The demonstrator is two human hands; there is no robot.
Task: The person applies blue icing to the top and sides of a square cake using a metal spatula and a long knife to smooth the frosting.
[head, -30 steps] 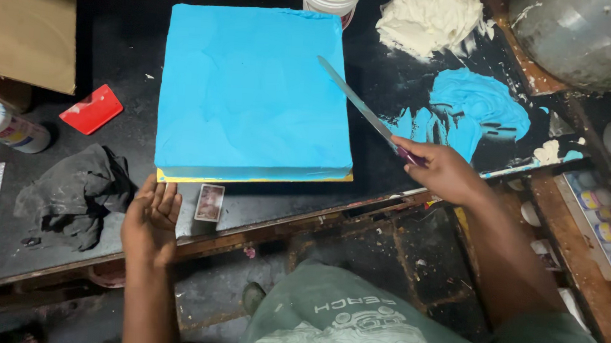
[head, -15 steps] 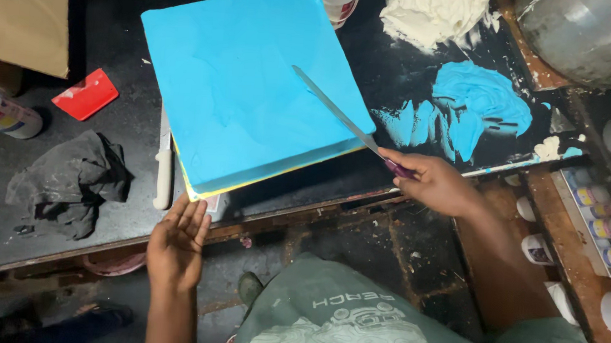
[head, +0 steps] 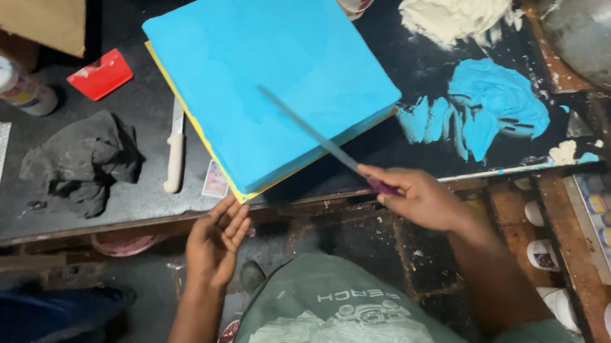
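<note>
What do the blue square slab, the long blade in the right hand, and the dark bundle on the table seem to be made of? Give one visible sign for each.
Blue slab: probably a cake in soft matte icing; smears mark its top, and a yellow layer shows along its edge.
Long blade in the right hand: seemingly thin metal, flat, straight and grey.
Dark bundle: likely cloth, crumpled in limp folds.

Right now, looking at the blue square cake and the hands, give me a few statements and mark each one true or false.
1. The right hand holds a long spatula over the blue cake. True.
2. The left hand presses flat on top of the cake. False: it is open at the cake's near corner, below the table edge.
3. A white-handled knife lies on the table left of the cake. True.
4. The red scraper lies on the cake. False: it lies on the table, to the cake's left.
5. Blue icing is smeared on the table right of the cake. True.
</note>
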